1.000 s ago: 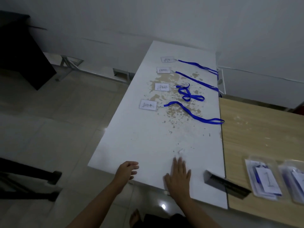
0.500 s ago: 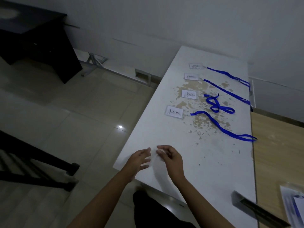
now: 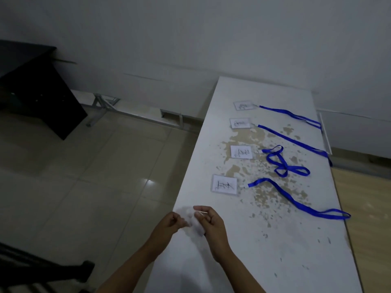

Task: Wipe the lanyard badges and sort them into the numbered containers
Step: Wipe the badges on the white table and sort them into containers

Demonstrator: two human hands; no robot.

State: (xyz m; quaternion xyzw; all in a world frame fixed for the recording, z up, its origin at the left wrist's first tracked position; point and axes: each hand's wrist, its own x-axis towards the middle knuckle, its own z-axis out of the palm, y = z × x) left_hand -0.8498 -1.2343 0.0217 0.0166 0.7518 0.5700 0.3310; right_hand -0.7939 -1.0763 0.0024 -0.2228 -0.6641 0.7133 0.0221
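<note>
Badges: four white rectangular cards in clear sleeves are counted, at (image 3: 224, 184), (image 3: 241, 152), (image 3: 240, 123) and (image 3: 244, 105).
Lanyards: four blue fabric straps, at (image 3: 296, 203), (image 3: 283, 162), (image 3: 294, 140) and (image 3: 292, 115).
Hands: two, left hand (image 3: 169, 224) and right hand (image 3: 210, 222).
Wipes: one white crumpled tissue (image 3: 193, 222).
Tables: one white scuffed table (image 3: 275, 250); one wooden tabletop (image 3: 368, 208).

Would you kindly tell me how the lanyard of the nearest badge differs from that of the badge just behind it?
The nearest lanyard trails out in one long wavy line toward the table's right edge; the second lanyard is bunched into tangled loops close to its badge. The nearest reaches almost to the edge; the second stops well short. Both are blue and lie flat on the white table.
</note>
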